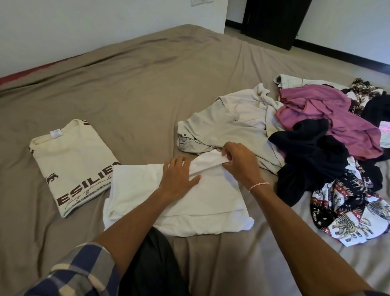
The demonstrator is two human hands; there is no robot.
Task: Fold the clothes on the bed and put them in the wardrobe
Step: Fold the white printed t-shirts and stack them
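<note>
Head view: a white T-shirt (pixel 190 202) lies spread near the middle of the brown-sheeted bed (pixel 126 95). The left hand (pixel 177 177) rests flat on it, fingers straight. The right hand (pixel 238 162) pinches a folded edge at the shirt's far side between thumb and curled fingers. To the left lies a folded cream T-shirt (pixel 71 164) with brown lettering. To the right is an unfolded heap: a beige polo shirt (pixel 228 131), a mauve garment (pixel 329 118), a black garment (pixel 312 152) and a patterned fabric (pixel 348 207).

Ahead of you stands a plain white painted wall (pixel 84 31). A white plastic switch plate (pixel 200 2) sits high on it. A dark brown skirting board (pixel 337 51) lines your right.
</note>
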